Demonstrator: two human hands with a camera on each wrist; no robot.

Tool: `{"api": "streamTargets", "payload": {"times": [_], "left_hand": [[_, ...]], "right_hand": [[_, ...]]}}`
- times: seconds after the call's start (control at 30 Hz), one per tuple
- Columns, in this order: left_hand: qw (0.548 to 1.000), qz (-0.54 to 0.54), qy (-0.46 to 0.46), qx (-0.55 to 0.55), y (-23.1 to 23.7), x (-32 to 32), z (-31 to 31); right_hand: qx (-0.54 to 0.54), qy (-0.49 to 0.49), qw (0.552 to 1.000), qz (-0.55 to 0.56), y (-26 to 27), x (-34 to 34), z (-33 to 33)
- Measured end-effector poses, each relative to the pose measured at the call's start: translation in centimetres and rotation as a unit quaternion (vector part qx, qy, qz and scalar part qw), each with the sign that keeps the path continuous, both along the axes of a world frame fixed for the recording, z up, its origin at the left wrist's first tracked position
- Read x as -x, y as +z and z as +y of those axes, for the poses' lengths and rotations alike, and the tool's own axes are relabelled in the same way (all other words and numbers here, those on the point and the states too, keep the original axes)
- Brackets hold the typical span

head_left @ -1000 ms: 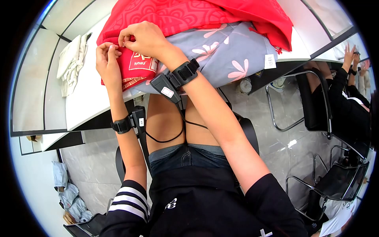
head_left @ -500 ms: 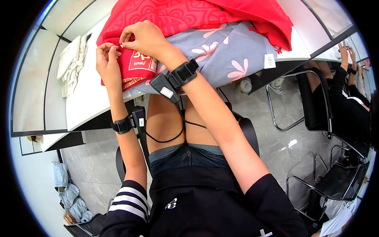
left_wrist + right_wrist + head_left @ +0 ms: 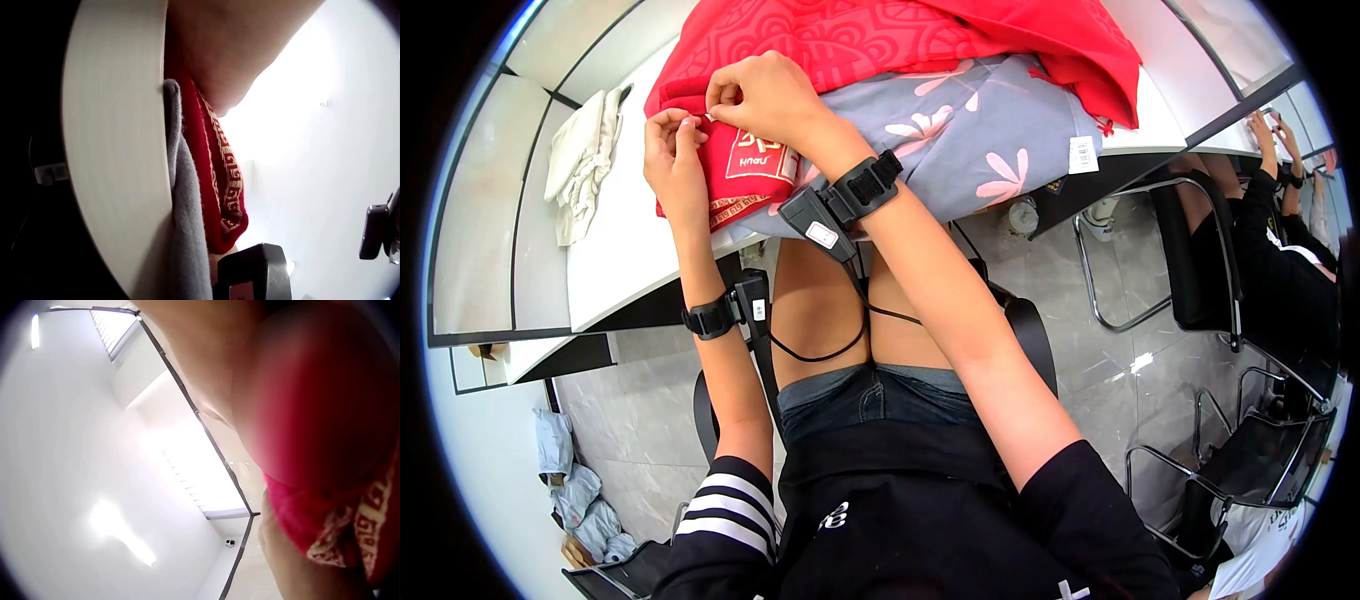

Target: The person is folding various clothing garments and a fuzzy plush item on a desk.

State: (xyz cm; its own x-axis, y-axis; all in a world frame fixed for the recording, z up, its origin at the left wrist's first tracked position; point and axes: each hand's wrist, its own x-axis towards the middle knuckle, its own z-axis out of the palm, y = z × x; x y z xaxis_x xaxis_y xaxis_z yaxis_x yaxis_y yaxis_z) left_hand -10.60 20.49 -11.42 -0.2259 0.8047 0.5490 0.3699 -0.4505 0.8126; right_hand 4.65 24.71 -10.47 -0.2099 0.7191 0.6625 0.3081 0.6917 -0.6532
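Note:
A red towel (image 3: 752, 168) with gold lettering and a patterned gold border lies at the table's front edge, on grey cloth (image 3: 965, 125) printed with pink flowers. My left hand (image 3: 672, 160) curls its fingers at the towel's left edge, the thumb close to the index finger. From above, my right hand (image 3: 768, 98) reaches across, thumb and index finger pinched together near the left fingertips. A tiny white piece shows at that pinch, too small to name. In the left wrist view the towel's border (image 3: 232, 181) hangs beside the grey cloth.
A larger red embossed cloth (image 3: 850, 45) is heaped over the grey cloth, which carries a white barcode tag (image 3: 1083, 155). Folded off-white cloth (image 3: 583, 160) lies on the white table (image 3: 615, 270) at left. Black chairs (image 3: 1200, 260) and another seated person are at right.
My right hand has shifted slightly, its fingertips parting a little from the left ones. The white piece showed more clearly half a second ago. My left hand stays almost still.

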Motion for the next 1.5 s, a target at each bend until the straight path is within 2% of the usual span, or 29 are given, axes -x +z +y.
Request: {"api": "streamTargets", "payload": {"times": [0.57,0.77,0.87,0.97,1.03,1.17,1.23,1.33,1.5], "left_hand": [[1.0,-0.006,0.0,-0.017,-0.2,0.2,0.2],[1.0,-0.004,0.003,-0.016,-0.1,0.1,0.1],[1.0,0.0,0.01,-0.015,-0.2,0.1,0.1],[1.0,-0.009,0.006,-0.016,-0.3,0.1,0.1],[1.0,0.001,0.02,-0.01,-0.2,0.0,-0.1],[0.999,-0.024,0.002,-0.029,-0.5,0.1,0.1],[1.0,-0.016,0.009,-0.026,-0.6,0.2,0.2],[1.0,-0.015,0.005,-0.027,-0.5,0.2,0.2],[1.0,-0.012,0.011,-0.021,-0.4,0.0,0.0]], "right_hand": [[-0.003,0.003,1.0,0.011,-0.1,0.0,-0.1],[0.013,0.022,0.998,0.05,-0.1,0.0,0.1],[0.022,0.047,0.996,0.078,0.2,-0.2,0.1],[0.084,0.105,0.988,0.073,0.2,0.0,0.3],[0.071,0.132,0.978,0.142,-0.7,0.7,1.0],[0.053,0.095,0.988,0.111,0.0,0.0,0.2],[0.058,0.079,0.993,0.058,0.5,-0.4,-0.3],[0.111,0.102,0.984,0.099,0.6,-0.2,-0.2],[0.085,0.09,0.988,0.092,0.2,0.1,0.2]]}}
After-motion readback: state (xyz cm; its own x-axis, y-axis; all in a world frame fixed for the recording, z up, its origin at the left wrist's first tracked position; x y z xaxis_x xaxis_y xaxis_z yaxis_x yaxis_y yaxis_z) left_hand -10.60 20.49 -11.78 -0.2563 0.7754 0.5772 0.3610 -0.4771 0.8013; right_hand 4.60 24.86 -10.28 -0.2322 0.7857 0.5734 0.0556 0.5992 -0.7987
